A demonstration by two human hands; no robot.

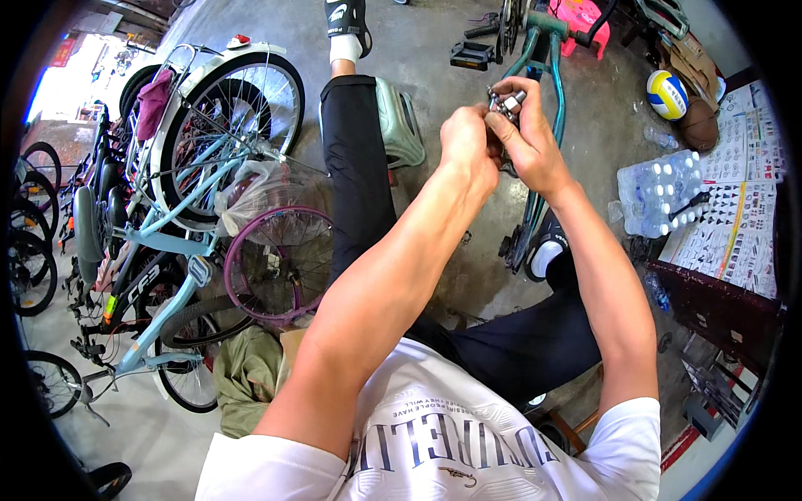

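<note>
Both hands meet at the upper middle, in front of a teal bicycle frame (555, 92). My right hand (535, 142) is closed, thumb and fingers pinching a small shiny metal part with a nut-like end (510, 103). Right beside it, my left hand (469, 144) is closed with its knuckles up and its fingertips tucked behind the part. What those fingers grip is hidden. The part's exact kind is too small to make out. Beyond the hands, the frame carries a crank and a black pedal (472, 56).
Bicycles, including a light blue one (180, 244), crowd the left, with a purple wheel rim (236, 284) near my leg. A pale green stool (399, 125) stands ahead. To the right are a pack of water bottles (660, 192), a volleyball (667, 93) and a paper-covered cabinet (710, 305).
</note>
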